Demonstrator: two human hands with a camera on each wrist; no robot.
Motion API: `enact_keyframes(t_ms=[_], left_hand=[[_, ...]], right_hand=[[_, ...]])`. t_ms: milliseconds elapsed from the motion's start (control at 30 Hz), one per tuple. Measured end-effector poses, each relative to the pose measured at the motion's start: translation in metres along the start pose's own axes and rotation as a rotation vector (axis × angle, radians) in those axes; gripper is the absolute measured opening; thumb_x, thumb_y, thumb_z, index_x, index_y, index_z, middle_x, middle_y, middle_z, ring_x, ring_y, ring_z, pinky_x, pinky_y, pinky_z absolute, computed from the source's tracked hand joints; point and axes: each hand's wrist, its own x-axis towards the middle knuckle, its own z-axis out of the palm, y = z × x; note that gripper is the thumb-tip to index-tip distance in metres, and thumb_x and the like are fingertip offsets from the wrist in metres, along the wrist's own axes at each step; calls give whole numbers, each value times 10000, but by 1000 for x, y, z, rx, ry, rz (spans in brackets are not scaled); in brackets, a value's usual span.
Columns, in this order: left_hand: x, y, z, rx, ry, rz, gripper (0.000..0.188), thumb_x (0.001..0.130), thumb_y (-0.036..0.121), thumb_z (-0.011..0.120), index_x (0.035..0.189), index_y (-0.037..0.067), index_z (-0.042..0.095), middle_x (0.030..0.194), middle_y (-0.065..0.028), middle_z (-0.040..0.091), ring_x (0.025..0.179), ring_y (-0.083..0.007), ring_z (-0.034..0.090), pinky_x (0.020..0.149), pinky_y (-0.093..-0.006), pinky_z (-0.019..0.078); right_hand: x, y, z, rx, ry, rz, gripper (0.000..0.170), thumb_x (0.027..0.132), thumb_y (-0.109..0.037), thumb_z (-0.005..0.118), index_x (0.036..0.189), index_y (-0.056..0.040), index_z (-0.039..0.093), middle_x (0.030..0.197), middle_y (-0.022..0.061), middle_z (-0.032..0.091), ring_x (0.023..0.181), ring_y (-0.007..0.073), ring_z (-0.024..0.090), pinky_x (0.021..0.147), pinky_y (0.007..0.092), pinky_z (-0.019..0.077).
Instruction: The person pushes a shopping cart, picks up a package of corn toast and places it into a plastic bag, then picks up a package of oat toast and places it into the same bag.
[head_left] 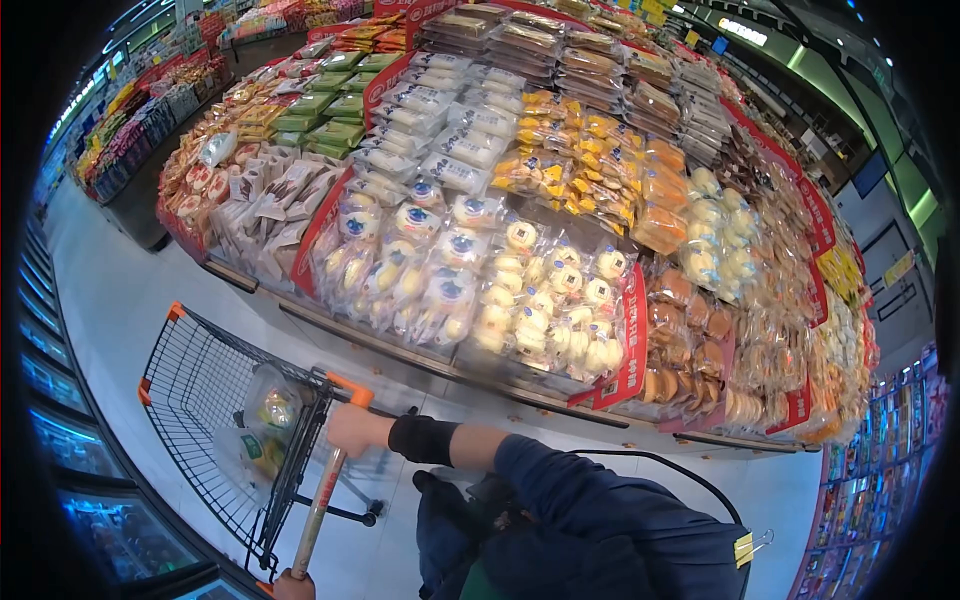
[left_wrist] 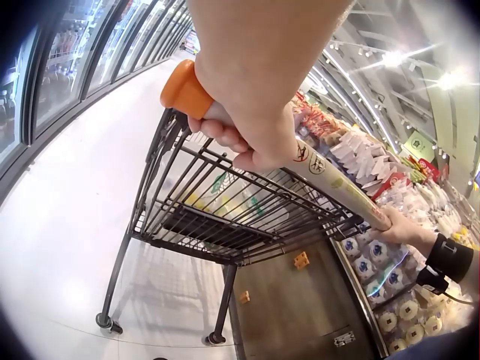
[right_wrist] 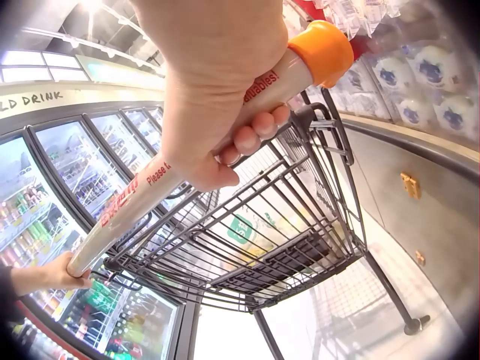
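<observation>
Slanting lengthwise up-right in the head view, the shopping-cart handlebar (head_left: 319,508) is clamped by fingers of left hand (left_wrist: 259,116) and right hand (head_left: 358,430).

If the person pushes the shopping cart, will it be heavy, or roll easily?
The shopping cart probably rolls readily, since it stands on wheels. It seems light for its size: an open wire basket with only clear bags visible inside. The left hand and right hand grip near opposite ends of the handle, so it may steer steadily.
</observation>
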Motion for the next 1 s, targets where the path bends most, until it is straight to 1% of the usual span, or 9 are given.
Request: enact_keyframes(t_ms=[200,300,400,500,600,700,800,900,1000], left_hand=[[-13,14,-5,45,-59,-30,421,819,461,380,819,169,684,720,-126,652,737,-286,635,1013,-544,183],[-23,26,-8,58,-71,-20,430,824,460,374,835,159,681,737,-120,654,753,-284,633,1019,-541,169],[-31,36,-3,55,-55,-11,428,826,453,380,816,150,682,740,-118,654,741,-294,631,1011,-553,175],[-38,43,3,85,-46,6,417,822,447,393,784,147,681,721,-127,648,720,-305,626,1004,-567,174],[-43,48,10,27,-59,-11,410,818,447,403,753,150,678,696,-133,640,699,-313,621,997,-579,172],[-54,59,12,61,17,26,412,815,454,405,759,148,674,681,-134,636,696,-311,620,1000,-576,168],[-65,76,7,81,-20,5,404,813,456,408,772,153,673,684,-131,638,699,-313,618,1001,-569,170],[-78,90,3,39,6,4,390,811,448,417,780,154,671,695,-125,642,704,-318,616,1004,-562,169],[-85,104,7,68,-3,-15,399,816,448,418,752,145,670,695,-124,642,713,-302,624,993,-559,213]], right_hand=[[-16,1,-2,8,-8,9,133,508,-174,650,603,-82,653,589,101,607,590,300,613,532,395,482],[-28,4,-1,14,35,-10,143,509,-178,655,609,-75,657,594,104,610,600,299,616,539,395,485],[-42,7,-4,17,6,2,155,508,-179,657,617,-69,660,603,109,614,610,296,619,545,392,488],[-52,10,0,-7,-18,30,159,508,-200,656,636,-107,670,639,85,632,646,264,627,567,368,487],[-66,14,0,18,-3,5,158,511,-202,656,635,-106,669,640,83,633,647,264,627,564,369,486],[-80,18,0,32,-16,6,154,512,-200,656,633,-104,669,640,84,633,646,266,627,564,370,485],[-96,25,-4,42,4,-19,147,519,-196,655,632,-102,667,642,87,634,644,269,626,563,372,485],[-109,30,-2,29,-6,-5,143,522,-196,655,628,-101,665,641,90,634,641,270,624,562,370,484],[-123,34,0,28,22,-11,140,520,-197,656,623,-102,662,637,90,632,634,271,622,561,368,483]])
